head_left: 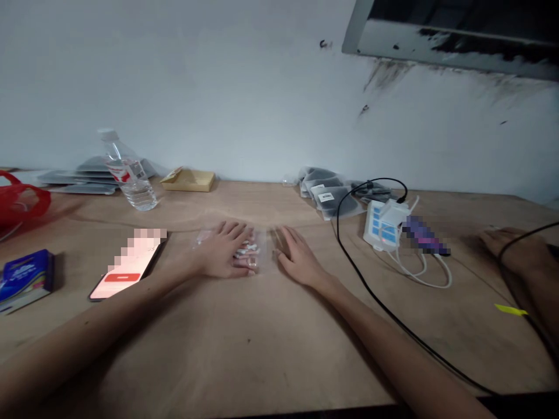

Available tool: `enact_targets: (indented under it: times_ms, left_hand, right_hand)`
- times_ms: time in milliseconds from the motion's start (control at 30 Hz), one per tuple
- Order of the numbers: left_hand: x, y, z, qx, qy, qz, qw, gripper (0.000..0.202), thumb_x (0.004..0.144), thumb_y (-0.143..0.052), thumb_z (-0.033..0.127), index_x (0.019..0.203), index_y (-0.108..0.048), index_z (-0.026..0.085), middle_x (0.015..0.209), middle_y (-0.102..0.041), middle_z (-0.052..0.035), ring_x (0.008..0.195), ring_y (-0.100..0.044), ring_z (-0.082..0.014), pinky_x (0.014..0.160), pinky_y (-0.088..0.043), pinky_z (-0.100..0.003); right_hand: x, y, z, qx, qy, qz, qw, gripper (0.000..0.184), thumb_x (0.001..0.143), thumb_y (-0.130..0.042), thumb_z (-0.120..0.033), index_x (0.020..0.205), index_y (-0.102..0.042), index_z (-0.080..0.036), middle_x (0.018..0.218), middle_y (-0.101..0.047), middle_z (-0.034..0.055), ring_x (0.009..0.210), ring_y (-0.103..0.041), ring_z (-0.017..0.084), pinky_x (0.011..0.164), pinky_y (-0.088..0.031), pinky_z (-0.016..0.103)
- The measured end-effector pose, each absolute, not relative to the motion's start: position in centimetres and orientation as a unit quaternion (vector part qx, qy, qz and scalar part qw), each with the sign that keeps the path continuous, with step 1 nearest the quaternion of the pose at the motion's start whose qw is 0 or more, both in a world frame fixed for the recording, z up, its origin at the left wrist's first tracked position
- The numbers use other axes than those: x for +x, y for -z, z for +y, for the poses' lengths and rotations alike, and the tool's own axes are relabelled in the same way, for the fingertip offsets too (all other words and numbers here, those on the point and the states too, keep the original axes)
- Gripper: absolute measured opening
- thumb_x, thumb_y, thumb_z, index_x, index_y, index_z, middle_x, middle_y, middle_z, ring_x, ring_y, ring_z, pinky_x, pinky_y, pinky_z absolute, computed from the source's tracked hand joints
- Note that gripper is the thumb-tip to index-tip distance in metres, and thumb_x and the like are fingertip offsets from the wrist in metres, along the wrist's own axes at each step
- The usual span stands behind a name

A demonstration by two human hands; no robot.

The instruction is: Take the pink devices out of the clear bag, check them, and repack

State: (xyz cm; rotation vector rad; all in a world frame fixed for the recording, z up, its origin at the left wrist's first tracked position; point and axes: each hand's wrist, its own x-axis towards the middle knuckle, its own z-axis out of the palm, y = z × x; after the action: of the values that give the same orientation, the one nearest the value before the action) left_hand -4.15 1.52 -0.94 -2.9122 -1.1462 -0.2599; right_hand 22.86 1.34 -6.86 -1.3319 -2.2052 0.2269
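Observation:
A clear plastic bag (263, 250) lies flat on the wooden table, with small white and pinkish pieces (248, 255) inside that I cannot make out exactly. Across its left part rests my left hand (225, 249), palm down with the fingers spread, covering some of the contents. At the bag's right edge is my right hand (299, 254), fingers stretched forward and the thumb apart from them. Its fingertips are beside or just touching the plastic; blur hides which.
Left: a lit phone (131, 265), a blue packet (26, 279), a red bag (21, 201) and a tilted water bottle (131, 174). Behind are a cardboard tray (190, 180) and grey pouches (327, 192). Right: a power strip (379, 226), a black cable (371, 288) and another person's hand (509, 247).

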Motion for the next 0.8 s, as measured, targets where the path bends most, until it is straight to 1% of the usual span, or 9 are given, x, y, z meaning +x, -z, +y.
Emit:
enact_targets:
  times_ms: [100, 200, 300, 400, 467, 567, 667, 733, 800]
  left_hand:
    - [-4.2, 0.8, 1.3, -0.934, 0.094, -0.344, -0.006, 0.099, 0.08, -0.058, 0.076, 0.154, -0.031, 0.015, 0.157, -0.041, -0.0206, 0.144, -0.036, -0.0395, 0.117, -0.025, -0.053]
    - [-4.1, 0.6, 1.2, -0.931, 0.096, -0.351, -0.009, 0.1, 0.08, -0.057, 0.076, 0.152, -0.031, 0.013, 0.156, -0.041, -0.0218, 0.144, -0.037, -0.0383, 0.117, -0.026, -0.051]
    - [-3.9, 0.6, 1.2, -0.927, 0.084, -0.365, -0.012, 0.101, 0.079, -0.057, 0.078, 0.151, -0.034, 0.011, 0.155, -0.041, -0.0227, 0.143, -0.037, -0.0391, 0.118, -0.025, -0.052]
    - [-3.6, 0.8, 1.1, -0.924, 0.074, -0.375, -0.01, 0.096, 0.079, -0.057, 0.078, 0.147, -0.04, 0.012, 0.154, -0.042, -0.0225, 0.143, -0.036, -0.0404, 0.118, -0.024, -0.055]
    - [-3.2, 0.9, 0.9, -0.917, 0.073, -0.393, -0.006, 0.092, 0.08, -0.058, 0.077, 0.144, -0.043, 0.013, 0.153, -0.044, -0.0221, 0.143, -0.037, -0.0406, 0.117, -0.024, -0.056]
    - [-2.7, 0.6, 0.3, -0.892, 0.071, -0.447, 0.004, 0.089, 0.081, -0.056, 0.077, 0.141, -0.046, 0.013, 0.151, -0.046, -0.0238, 0.139, -0.041, -0.0427, 0.114, -0.028, -0.059]
    - [-2.9, -0.2, 0.0, -0.877, 0.053, -0.477, -0.008, 0.08, 0.088, -0.043, 0.077, 0.137, -0.051, 0.015, 0.145, -0.051, -0.0224, 0.131, -0.049, -0.0434, 0.105, -0.037, -0.06]
    - [-3.5, -0.8, 0.1, -0.882, 0.032, -0.468, -0.032, 0.071, 0.093, -0.037, 0.071, 0.137, -0.052, 0.017, 0.141, -0.055, -0.0193, 0.125, -0.055, -0.0409, 0.1, -0.042, -0.057]
    - [-4.3, -1.2, 0.4, -0.892, 0.019, -0.449, -0.052, 0.063, 0.096, -0.038, 0.064, 0.139, -0.05, 0.02, 0.14, -0.055, -0.0172, 0.12, -0.058, -0.0384, 0.098, -0.045, -0.055]
  right_hand:
    - [22.9, 6.8, 1.6, -0.482, -0.077, -0.828, 0.276, 0.061, 0.092, -0.054, -0.035, 0.148, -0.044, -0.013, 0.151, -0.048, 0.0204, 0.143, -0.042, 0.035, 0.118, -0.035, 0.058]
    - [22.8, 6.5, 1.4, -0.446, -0.081, -0.846, 0.281, 0.05, 0.094, -0.054, -0.035, 0.141, -0.053, -0.018, 0.147, -0.054, 0.0173, 0.14, -0.046, 0.032, 0.116, -0.039, 0.056]
    - [22.8, 6.4, 1.1, -0.414, -0.077, -0.873, 0.246, 0.046, 0.099, -0.046, -0.032, 0.143, -0.054, -0.019, 0.153, -0.049, 0.0152, 0.144, -0.042, 0.031, 0.117, -0.038, 0.056]
    - [23.0, 6.6, 1.1, -0.399, -0.06, -0.894, 0.197, 0.048, 0.102, -0.037, -0.026, 0.147, -0.051, -0.019, 0.16, -0.04, 0.013, 0.149, -0.034, 0.03, 0.119, -0.033, 0.055]
    - [23.1, 6.9, 1.3, -0.405, -0.055, -0.892, 0.194, 0.05, 0.103, -0.032, -0.025, 0.15, -0.047, -0.019, 0.161, -0.04, 0.0119, 0.15, -0.033, 0.029, 0.12, -0.033, 0.054]
    - [23.1, 7.1, 1.5, -0.444, -0.046, -0.869, 0.214, 0.051, 0.106, -0.028, -0.031, 0.15, -0.047, -0.017, 0.156, -0.047, 0.0138, 0.148, -0.036, 0.029, 0.12, -0.033, 0.054]
    - [22.9, 7.0, 1.7, -0.485, -0.039, -0.847, 0.213, 0.056, 0.107, -0.027, -0.043, 0.145, -0.053, -0.011, 0.151, -0.051, 0.018, 0.145, -0.04, 0.032, 0.12, -0.033, 0.055]
    - [22.9, 7.0, 1.8, -0.501, -0.041, -0.839, 0.208, 0.061, 0.107, -0.026, -0.047, 0.141, -0.056, -0.007, 0.151, -0.051, 0.0202, 0.145, -0.04, 0.034, 0.12, -0.033, 0.055]
    - [23.1, 7.0, 1.9, -0.509, -0.049, -0.832, 0.216, 0.063, 0.106, -0.026, -0.05, 0.14, -0.059, -0.007, 0.151, -0.051, 0.0207, 0.145, -0.04, 0.035, 0.12, -0.032, 0.055]
